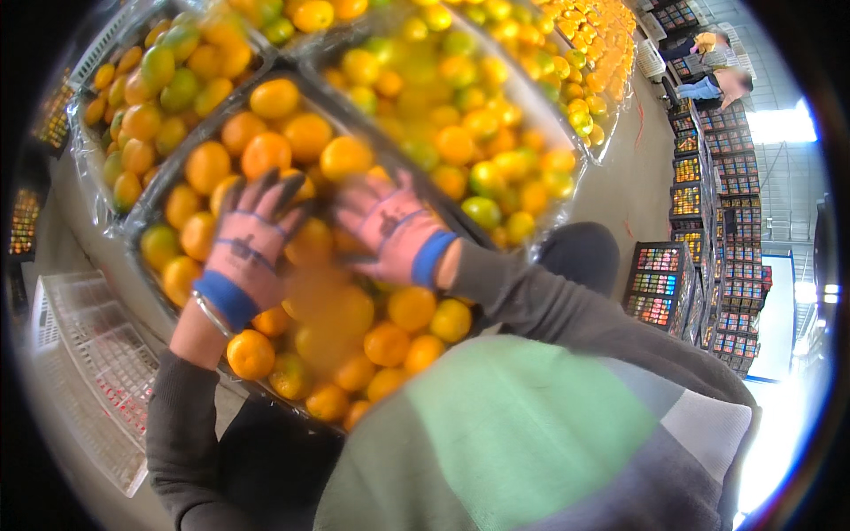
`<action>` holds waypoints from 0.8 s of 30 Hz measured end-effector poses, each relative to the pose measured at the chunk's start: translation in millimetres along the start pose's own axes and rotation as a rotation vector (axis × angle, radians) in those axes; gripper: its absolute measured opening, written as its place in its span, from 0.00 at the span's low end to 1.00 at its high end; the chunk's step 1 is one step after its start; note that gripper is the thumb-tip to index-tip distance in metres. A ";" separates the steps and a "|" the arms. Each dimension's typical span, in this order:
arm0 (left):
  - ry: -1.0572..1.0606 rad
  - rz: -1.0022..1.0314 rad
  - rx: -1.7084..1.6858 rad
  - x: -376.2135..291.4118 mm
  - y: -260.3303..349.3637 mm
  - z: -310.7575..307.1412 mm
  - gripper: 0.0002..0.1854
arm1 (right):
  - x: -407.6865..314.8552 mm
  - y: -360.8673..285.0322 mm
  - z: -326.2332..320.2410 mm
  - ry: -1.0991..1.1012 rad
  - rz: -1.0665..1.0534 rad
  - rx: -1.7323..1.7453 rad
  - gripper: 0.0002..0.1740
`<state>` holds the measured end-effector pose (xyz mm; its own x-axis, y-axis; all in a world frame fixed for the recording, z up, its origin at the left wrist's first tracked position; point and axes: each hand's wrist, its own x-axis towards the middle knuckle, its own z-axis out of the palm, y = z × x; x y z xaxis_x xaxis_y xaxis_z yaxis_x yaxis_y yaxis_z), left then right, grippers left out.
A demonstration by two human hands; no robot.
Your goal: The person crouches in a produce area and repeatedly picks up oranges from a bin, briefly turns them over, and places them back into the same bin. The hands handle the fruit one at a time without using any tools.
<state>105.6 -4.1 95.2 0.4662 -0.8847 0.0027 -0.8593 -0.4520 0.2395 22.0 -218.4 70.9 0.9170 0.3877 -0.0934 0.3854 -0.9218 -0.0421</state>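
Note:
My left hand (249, 249), in a pink work glove with dark fingertips and a blue cuff, lies palm down over orange citrus fruit (265, 154) in a black crate (156, 192). Its fingers are spread and no fruit shows in its grip. To its right is my right hand (388, 229), gloved alike and slightly blurred, with its fingers apart over the same fruit; its palm side is hidden. More orange fruit (386, 344) fills the near part of the crate. A blurred patch covers some fruit below my hands.
Plastic-lined crates of green and orange citrus (481, 212) adjoin on the right and upper left (141, 123). White plastic baskets (99, 358) stand on the floor at left. Stacked crates (657, 285) line the right side. People (720, 86) are far off at upper right.

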 end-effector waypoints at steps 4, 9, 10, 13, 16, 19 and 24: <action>-0.095 0.096 0.072 13.9 -7.3 1.7 0.36 | 0.0 -2.9 13.9 -0.007 0.030 0.045 0.32; -0.131 0.077 0.027 21.3 -6.5 -3.4 0.32 | -4.0 5.6 15.4 0.077 -0.028 0.096 0.30; -0.126 0.067 0.000 21.8 -5.8 -5.5 0.32 | -5.9 6.5 16.1 0.105 -0.038 0.120 0.30; -0.087 0.001 -0.095 26.1 -5.2 -10.7 0.31 | -11.0 6.9 19.0 0.168 -0.034 0.134 0.29; -0.061 -0.057 -0.174 33.8 -5.4 -8.7 0.29 | -14.1 7.8 22.3 0.145 -0.047 0.161 0.28; -0.012 -0.053 -0.059 35.8 -2.7 -1.6 0.29 | -15.7 8.7 22.4 0.110 -0.034 0.194 0.29; 0.024 -0.042 0.047 22.4 3.2 4.1 0.33 | -16.5 4.5 11.6 -0.114 0.080 0.197 0.40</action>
<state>112.4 -25.9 92.1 0.5066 -0.8620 0.0171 -0.8474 -0.4942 0.1939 7.4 -228.9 60.7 0.9220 0.3215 -0.2157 0.2742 -0.9356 -0.2222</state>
